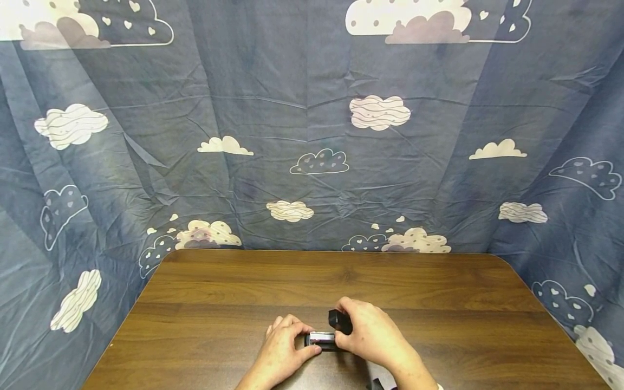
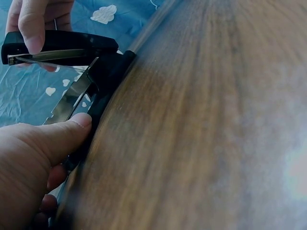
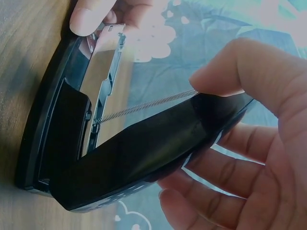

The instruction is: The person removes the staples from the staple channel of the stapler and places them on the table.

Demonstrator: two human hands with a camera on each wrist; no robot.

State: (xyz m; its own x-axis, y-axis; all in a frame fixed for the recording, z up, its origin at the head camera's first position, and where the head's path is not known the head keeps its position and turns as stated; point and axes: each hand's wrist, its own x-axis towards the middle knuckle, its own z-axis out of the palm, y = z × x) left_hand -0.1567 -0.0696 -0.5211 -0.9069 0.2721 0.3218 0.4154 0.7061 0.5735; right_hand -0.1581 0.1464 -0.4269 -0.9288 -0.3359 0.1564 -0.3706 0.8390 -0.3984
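A black stapler [image 3: 129, 158] lies on the wooden table with its top arm swung up from the base. The silver staple channel [image 1: 322, 338] lies exposed, and a thin coil spring [image 3: 148, 106] stretches from it to the raised arm, seen in the right wrist view. My left hand [image 1: 280, 346] holds the front end of the base between thumb and fingers. With thumb and fingers, my right hand [image 1: 374, 333] grips the raised top arm [image 2: 72, 45]. The head view does not show the inside of the channel clearly.
The brown wooden table [image 1: 234, 292] extends around the hands. Behind it and at both sides hangs a blue curtain [image 1: 273, 124] with cloud prints. Some small dark thing [image 1: 376, 384] shows at the bottom edge, too cut off to tell.
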